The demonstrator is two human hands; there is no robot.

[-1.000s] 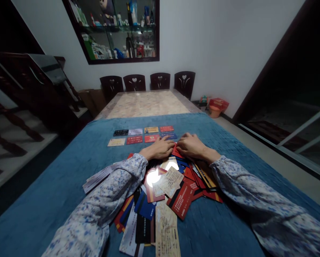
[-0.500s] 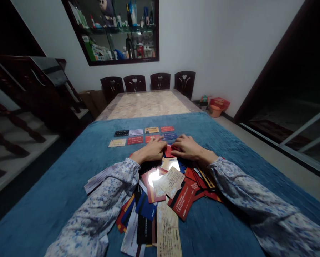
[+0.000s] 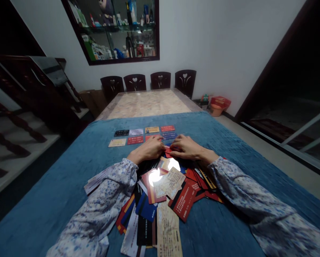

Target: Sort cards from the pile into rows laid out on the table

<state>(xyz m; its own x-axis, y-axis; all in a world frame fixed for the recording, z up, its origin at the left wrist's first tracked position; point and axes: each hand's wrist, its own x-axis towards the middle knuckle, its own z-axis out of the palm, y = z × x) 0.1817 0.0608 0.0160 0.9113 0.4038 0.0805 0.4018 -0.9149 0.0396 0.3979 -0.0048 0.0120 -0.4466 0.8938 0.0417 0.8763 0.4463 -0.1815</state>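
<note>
- My L hand is just left of the red card, fingers curled in, tips at or right by its left edge.
- My R hand is just right of the same red card, fingers bent, tips reaching over its right side; both backs of hands face up.
- Hands are apart, w/ only a narrow gap btwn the fingertips, and the red card sits in it. Can't tell if either one has a proper pinch or is only touching; too small & partly covered.
- Neither hand is clearly nearer: red card is approx. centred btwn them, so I'd call it equal reach.
- Its long axis: can't tell for sure, as fingers hide the ends. It looks low, near flat, w/ other cards under or beside it.
- Blue card lies flat just beyond the red card, long side running L–R; it's the right end of the front row.
- Rest of the two rows, incl. the beige card at front far left, is beyond & left of the red card; L fingers partly cover one of them.
- Card pile spreads from the red card back toward me, mixed angles, overlapping.
- Blue cloth runs under & all around the red card; bare desk top is well beyond it.
</note>
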